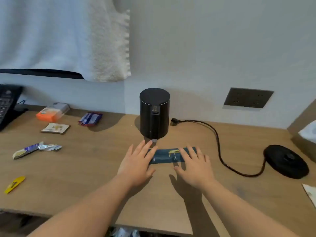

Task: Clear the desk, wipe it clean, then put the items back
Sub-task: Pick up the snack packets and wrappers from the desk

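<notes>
A black cylindrical kettle (154, 113) stands at the back middle of the wooden desk (85, 177). In front of it lies a dark blue flat packet (166, 156) with gold print. My left hand (136, 163) is spread, fingers apart, over the packet's left end, fingertips close to the kettle's foot. My right hand (193, 165) is spread over the packet's right end. Neither hand grips anything. The kettle's black round base (286, 161) sits at the right, its cord (218, 144) running back to a loose plug (174, 120).
On the left lie an orange and white box (52, 112), blue sachets (90, 118), a small square packet (55, 128), a crumpled foil wrapper (36, 149) and a yellow sachet (14, 184). A black phone (7, 103) stands far left. A white towel (68, 36) hangs above; a wall socket (248, 98) is at right.
</notes>
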The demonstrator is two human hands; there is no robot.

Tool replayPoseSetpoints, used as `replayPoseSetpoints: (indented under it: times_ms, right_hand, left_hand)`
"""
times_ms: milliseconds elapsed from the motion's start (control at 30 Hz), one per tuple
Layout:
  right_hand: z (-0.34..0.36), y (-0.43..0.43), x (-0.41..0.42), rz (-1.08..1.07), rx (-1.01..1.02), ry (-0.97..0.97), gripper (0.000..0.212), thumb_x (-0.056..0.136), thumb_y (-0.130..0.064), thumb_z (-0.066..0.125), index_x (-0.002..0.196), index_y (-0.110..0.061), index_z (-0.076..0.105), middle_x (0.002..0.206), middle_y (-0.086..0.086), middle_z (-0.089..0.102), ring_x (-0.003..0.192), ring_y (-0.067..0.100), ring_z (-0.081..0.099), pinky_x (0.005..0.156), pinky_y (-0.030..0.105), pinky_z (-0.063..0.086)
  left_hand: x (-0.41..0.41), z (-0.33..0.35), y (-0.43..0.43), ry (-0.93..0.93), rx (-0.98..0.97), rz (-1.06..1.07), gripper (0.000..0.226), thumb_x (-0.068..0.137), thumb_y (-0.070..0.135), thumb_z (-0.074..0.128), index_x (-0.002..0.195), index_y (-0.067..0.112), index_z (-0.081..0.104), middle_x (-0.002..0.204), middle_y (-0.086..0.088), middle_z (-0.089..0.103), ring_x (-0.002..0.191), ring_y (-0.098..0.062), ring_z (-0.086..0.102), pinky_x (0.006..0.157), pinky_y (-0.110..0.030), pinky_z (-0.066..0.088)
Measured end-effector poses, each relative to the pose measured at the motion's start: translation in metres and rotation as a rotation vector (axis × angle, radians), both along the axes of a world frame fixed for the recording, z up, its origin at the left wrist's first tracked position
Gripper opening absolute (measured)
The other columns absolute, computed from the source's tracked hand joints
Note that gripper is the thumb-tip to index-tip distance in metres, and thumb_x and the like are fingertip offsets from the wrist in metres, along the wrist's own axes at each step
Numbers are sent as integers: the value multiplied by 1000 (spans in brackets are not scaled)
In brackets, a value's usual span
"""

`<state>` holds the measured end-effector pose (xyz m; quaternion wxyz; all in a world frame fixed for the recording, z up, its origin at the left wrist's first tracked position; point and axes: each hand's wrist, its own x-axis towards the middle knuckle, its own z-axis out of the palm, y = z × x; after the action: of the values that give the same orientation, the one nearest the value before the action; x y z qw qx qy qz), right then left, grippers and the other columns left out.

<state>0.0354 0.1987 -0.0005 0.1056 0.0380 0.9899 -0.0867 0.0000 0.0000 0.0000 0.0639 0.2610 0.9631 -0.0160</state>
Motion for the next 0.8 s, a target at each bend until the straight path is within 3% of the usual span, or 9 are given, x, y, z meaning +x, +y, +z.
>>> replayPoseSetpoints:
  times_ms: [167, 233, 333, 433, 533, 667, 800]
  right_hand:
    - [-23, 8, -51, -5, -89, 37, 67, 93, -61, 35, 149, -32, 12, 160, -1, -1, 146, 28, -1, 116, 48, 8]
    - [-34, 10, -65, 30, -84, -50, 71, 89, -64, 41, 147, -32, 15, 159, 0, 10, 145, 31, 4, 115, 52, 11]
    - [-45, 10, -74, 75, -15, -121, 72, 81, -66, 53, 141, -33, 30, 143, 4, 33, 136, 30, 24, 112, 53, 20]
    - [-42, 4, -82, 41, -12, -145, 62, 77, -66, 59, 125, -28, 47, 126, 3, 46, 120, 26, 38, 103, 43, 32]
    - [-35, -8, -86, -11, -69, -208, 54, 78, -57, 65, 118, -22, 54, 121, 4, 47, 114, 24, 41, 96, 35, 39]
    - [-33, -23, -85, -222, -320, -223, 76, 75, -33, 78, 135, -14, 36, 132, 9, 34, 121, 28, 40, 98, 36, 39]
    - [-27, -52, -81, -255, -407, -226, 76, 75, -9, 77, 137, -15, 34, 139, 11, 39, 127, 28, 42, 101, 37, 39]
  left_hand:
    - [-10, -21, -8, -21, -20, 92, 72, 95, 51, 35, 150, 26, -5, 159, 2, -10, 145, -19, -11, 118, -42, 0]
    - [-14, -30, -11, -23, -60, 115, 72, 95, 52, 33, 151, 24, -3, 159, 1, -8, 145, -20, -10, 117, -41, 1]
    - [-19, -38, -17, -23, -80, 146, 72, 94, 52, 34, 150, 24, -2, 159, 0, -6, 146, -21, -8, 118, -40, 4]
    - [-20, -41, -26, -52, -75, 164, 72, 94, 51, 37, 150, 26, -1, 159, 0, -5, 146, -21, -6, 118, -40, 7]
    - [-22, -42, -42, -53, -22, 202, 71, 94, 50, 39, 150, 26, 2, 159, 0, -3, 146, -20, -4, 118, -39, 11]
    - [-24, -49, -67, -34, 39, 229, 71, 93, 50, 41, 150, 26, 7, 158, 2, 2, 146, -18, 0, 116, -36, 16]
    - [-31, -55, -103, -37, 96, 212, 70, 91, 49, 45, 149, 24, 15, 158, 0, 9, 145, -18, 6, 113, -36, 19]
